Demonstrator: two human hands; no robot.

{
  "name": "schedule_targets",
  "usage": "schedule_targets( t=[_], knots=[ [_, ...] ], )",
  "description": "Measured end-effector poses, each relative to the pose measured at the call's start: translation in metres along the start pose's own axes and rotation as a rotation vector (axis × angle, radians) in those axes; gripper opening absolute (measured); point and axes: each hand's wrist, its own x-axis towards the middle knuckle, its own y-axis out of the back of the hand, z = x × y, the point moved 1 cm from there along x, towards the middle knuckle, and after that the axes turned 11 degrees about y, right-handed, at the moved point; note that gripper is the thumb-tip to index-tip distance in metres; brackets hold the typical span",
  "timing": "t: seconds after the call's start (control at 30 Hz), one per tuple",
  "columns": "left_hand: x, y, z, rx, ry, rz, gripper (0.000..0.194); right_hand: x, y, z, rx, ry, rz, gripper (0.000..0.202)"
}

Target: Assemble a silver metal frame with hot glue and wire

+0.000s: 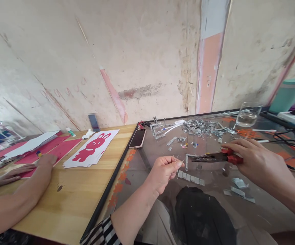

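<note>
My left hand (166,172) is closed in a pinch around a thin pale stick (174,160), which looks like a toothpick. Anything else between those fingertips is too small to make out. Gripped in my right hand (254,160) are red-handled pliers (211,157), their dark jaws pointing left toward my left fingertips. Close by the jaw tips is a slim L-shaped silver piece (186,163); I cannot tell whether the jaws touch it. Below lies a row of joined grey metal-look squares (191,178). More loose grey pieces (239,189) lie under my right hand.
Behind my hands spreads a heap of silver pieces (201,128). A phone (137,138), a water glass (248,115), a teal cup (288,95) and black cables (288,139) stand or lie around. At left, another person's hands (39,170) rest near red paper, beside a rabbit picture (91,148).
</note>
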Motion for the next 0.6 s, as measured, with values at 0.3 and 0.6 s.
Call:
schedule_targets(
  t=[0.3, 0.6],
  knots=[
    [0.000, 0.000, -0.007, -0.212, 0.244, -0.204, 0.016, 0.005, 0.013, -0.004, -0.032, 0.120, 0.195, 0.034],
    [-0.003, -0.002, -0.008, -0.226, 0.366, -0.327, 0.013, 0.004, 0.022, -0.005, -0.079, 0.185, 0.321, 0.034]
  ],
)
